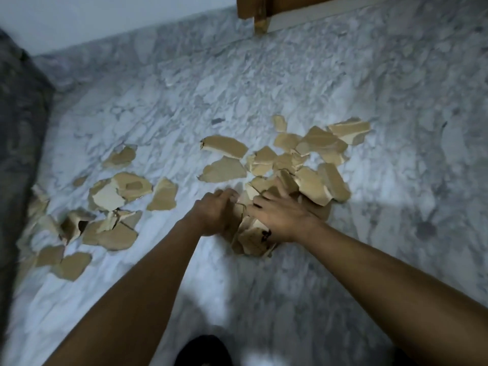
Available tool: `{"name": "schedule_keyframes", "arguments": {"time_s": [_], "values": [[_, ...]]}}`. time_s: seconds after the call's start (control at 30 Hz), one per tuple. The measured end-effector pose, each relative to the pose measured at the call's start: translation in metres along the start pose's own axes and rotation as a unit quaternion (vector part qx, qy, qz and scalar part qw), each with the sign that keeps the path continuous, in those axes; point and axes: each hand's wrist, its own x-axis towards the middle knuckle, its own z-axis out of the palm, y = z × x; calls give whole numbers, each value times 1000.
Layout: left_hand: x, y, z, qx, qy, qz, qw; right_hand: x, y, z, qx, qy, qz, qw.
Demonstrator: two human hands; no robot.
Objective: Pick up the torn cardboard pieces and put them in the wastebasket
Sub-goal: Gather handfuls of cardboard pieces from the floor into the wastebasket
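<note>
Several torn brown cardboard pieces lie scattered on a white marble floor (264, 75). One cluster (118, 191) spreads at the left, another pile (311, 159) sits at the centre right. Both my hands reach into the near end of that pile. My left hand (214, 212) has its fingers curled round the edge of a bunch of cardboard pieces (250, 239). My right hand (280, 212) lies on top of the same bunch, fingers spread and bent over the pieces. No wastebasket is in view.
A dark grey fabric edge (18, 128), like a bed or sofa, runs along the left. A wooden furniture leg (260, 17) stands at the far wall. A dark shape (203, 350) shows at the bottom between my arms.
</note>
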Motion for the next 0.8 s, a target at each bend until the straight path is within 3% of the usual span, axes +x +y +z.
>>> {"name": "schedule_keyframes", "arguments": {"time_s": [0.1,0.2,0.3,0.4,0.53,0.67,0.8], "values": [[-7,-4,4,6,41,-39,998,-9,0,-9,30,9,3,1000],[-6,-5,-9,-37,35,-43,998,-14,3,-15,148,-21,40,988],[-4,1,-33,-111,54,-45,991,-17,17,-21,261,-65,109,957],[2,16,-58,-120,32,-25,992,-32,44,-34,321,-51,176,929],[19,35,-62,-83,-40,-3,996,-68,88,-33,364,43,293,883],[34,60,-40,-73,13,25,997,-108,118,-11,289,140,448,835],[41,100,-36,-191,58,107,974,-131,112,9,285,63,497,817]]}}
